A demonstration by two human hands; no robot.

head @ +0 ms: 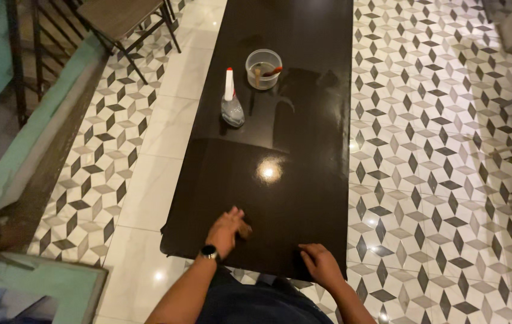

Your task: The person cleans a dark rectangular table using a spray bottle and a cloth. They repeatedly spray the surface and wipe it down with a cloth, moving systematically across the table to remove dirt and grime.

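the person's left hand (227, 230) sits flat-ish on the dark glossy table (304, 120) near its near edge, fingers curled down over a small brownish thing (245, 228), too small to tell what it is. there's a watch (209, 252) on that wrist. the right hand (320, 264) rests by the near right corner, fingers bent, holding nothing. toward the far end stand a spray bottle (231, 102) and, just beside it, a clear plastic tub (263, 69).

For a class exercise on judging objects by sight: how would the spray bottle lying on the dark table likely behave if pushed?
The spray bottle lies on its side, so it may roll or pivot rather than tip. The glossy table suggests it would slide easily. It looks like small clear plastic, so probably light and not fragile.
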